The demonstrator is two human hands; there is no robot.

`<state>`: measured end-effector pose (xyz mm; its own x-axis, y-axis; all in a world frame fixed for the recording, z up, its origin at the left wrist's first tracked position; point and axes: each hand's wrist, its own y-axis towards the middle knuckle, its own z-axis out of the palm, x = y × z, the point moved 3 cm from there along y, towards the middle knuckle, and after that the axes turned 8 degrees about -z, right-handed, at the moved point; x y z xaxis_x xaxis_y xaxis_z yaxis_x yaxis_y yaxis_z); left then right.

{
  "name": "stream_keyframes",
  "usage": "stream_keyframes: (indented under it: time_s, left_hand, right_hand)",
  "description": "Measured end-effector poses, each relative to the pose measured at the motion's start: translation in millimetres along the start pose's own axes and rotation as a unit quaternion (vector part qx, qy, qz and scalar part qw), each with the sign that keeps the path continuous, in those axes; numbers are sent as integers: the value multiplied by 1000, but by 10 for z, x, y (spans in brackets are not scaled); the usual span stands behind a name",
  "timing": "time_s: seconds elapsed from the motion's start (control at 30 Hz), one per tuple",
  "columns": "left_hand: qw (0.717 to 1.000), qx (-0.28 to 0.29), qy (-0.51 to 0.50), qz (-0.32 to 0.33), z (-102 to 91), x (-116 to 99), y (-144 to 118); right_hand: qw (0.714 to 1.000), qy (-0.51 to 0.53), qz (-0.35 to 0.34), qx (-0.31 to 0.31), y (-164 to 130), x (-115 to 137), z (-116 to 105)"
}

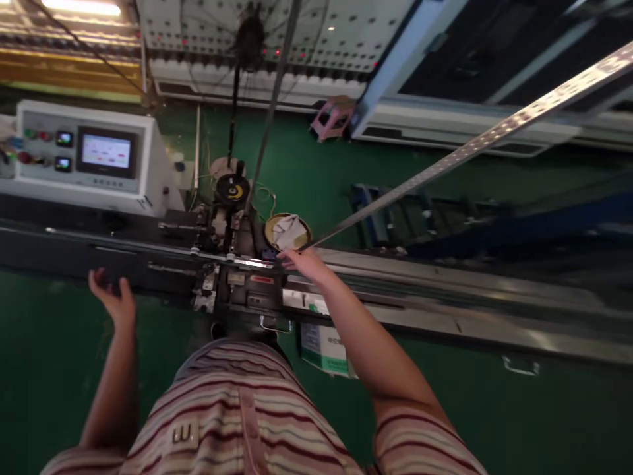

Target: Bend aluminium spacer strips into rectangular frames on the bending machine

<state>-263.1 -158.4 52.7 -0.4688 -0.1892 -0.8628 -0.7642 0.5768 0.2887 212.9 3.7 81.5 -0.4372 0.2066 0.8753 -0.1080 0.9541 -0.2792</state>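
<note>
My left hand (115,297) hovers at the near edge of the long dark machine bed (163,254), thumb and fingers apart, with nothing seen in it. My right hand (302,261) reaches to the rail just right of the machine's central clamp unit (254,290). Its fingers point left and are drawn together by the end of a thin bright strip (252,262) lying in the track. Whether they pinch that strip is too blurred to make out. Behind this hand sits a round tin (288,232) with whitish material in it. A black-and-yellow wheel (232,190) stands left of the tin.
A white control box with a lit screen (106,153) stands on the left of the bed. A perforated metal bar (465,148) slants across the upper right. Beyond are a pink stool (333,117) and blue framing (376,214). A carton (324,346) sits under the bed.
</note>
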Motion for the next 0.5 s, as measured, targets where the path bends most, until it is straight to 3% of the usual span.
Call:
stream_keyframes:
  time_s: [0.1,0.23,0.37,0.5]
  left_hand:
    - [997,-15,-30,-62,-36,446,-440]
    - [996,-30,-20,-84,-297,810,-596]
    - [998,-28,24,-52,-547,901,-442]
    - [999,-5,20,-35,-461,783,-197]
  right_hand:
    - [999,-20,-22,33,119,170,449]
    - [994,-53,-67,67,260,426,1034]
    - [990,-69,-84,88,395,695,1615]
    - [988,-61,-99,104,477,1001,2208]
